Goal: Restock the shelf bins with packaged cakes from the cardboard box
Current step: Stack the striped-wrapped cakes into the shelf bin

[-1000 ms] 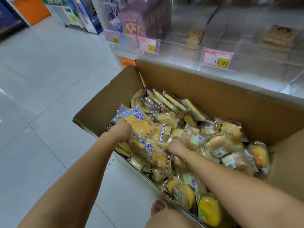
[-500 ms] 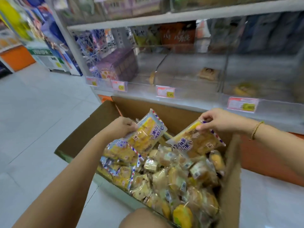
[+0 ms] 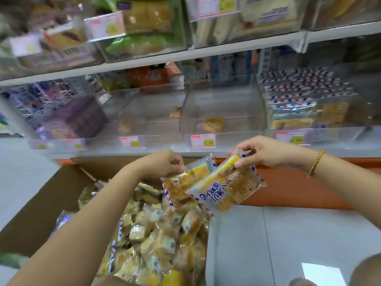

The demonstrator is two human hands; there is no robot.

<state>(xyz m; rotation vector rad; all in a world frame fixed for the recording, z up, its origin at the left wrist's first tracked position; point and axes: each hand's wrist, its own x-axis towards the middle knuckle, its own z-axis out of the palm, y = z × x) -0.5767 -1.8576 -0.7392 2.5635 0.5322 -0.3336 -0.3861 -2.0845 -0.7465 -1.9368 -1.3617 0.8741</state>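
Step in hand, as judged: two packets are going from box to bin.

The shelf [image 3: 206,51] stands far, with rows of clear bins. The box [image 3: 47,203] sits near and left on the floor below it, open and heaped with cakes [image 3: 156,234]. The right bin [image 3: 340,134] holds stacked packets with the same red-and-blue striped edge, so it appears to be the correct destination. The middle bin [image 3: 226,96] holds only a stray round cake of another kind.

Recommendation: check the wrapper against the bin's stock and price tag [image 3: 289,138] before release. Lift over the front lip and lay each packet flat on the existing stack, one at a time.

Both packets hang in the air between box and shelf, over the box's far right corner. They overlap, with the right packet [image 3: 226,191] in front of the left packet [image 3: 183,185]. The left hand [image 3: 165,164] pinches the left packet by its top edge, and the right hand [image 3: 266,153] pinches the right packet at its top corner. Nothing supports either packet from below. The film likely slips, so the grip should hold until the bin.

Appearance: flat rectangular pouches of clear film holding yellow-brown sliced cake. Blue lettering sits on a pale panel, and red and blue dashes run along the border. The contents look soft, and a hard squeeze would probably dent them.
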